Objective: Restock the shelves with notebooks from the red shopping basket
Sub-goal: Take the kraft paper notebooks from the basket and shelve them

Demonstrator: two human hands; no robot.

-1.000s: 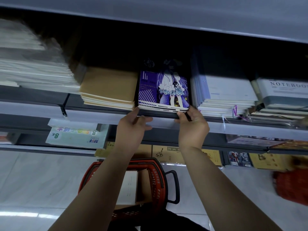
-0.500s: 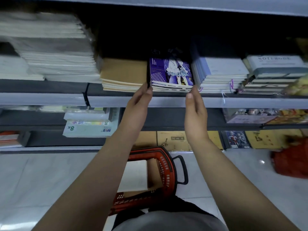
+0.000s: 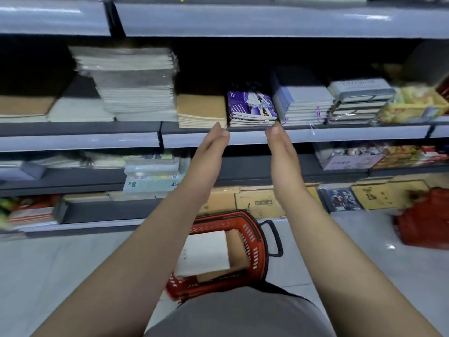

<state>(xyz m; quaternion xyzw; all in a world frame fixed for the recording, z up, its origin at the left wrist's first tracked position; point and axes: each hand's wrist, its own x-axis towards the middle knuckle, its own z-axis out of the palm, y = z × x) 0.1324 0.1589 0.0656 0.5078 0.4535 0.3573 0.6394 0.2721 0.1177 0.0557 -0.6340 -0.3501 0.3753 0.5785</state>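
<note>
Purple illustrated notebooks (image 3: pixel 251 107) now sit pushed back at the shelf's front edge (image 3: pixel 340 136); my left grip (image 3: pixel 213 142) and right grip (image 3: pixel 279 142) have released, fingers straight.

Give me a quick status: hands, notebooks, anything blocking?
Left hand open, right hand open, fingertips at the purple stack. Stack on the shelf. Basket holds more. Nothing blocking.

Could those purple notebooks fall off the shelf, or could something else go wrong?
Maybe. The purple notebooks sit at the shelf's front edge, squeezed between the brown stack and the grey-blue stack; a nudge from the left hand or right hand might tip them. The red basket stands right by the person's legs, so stepping forward could mean tripping.
</note>
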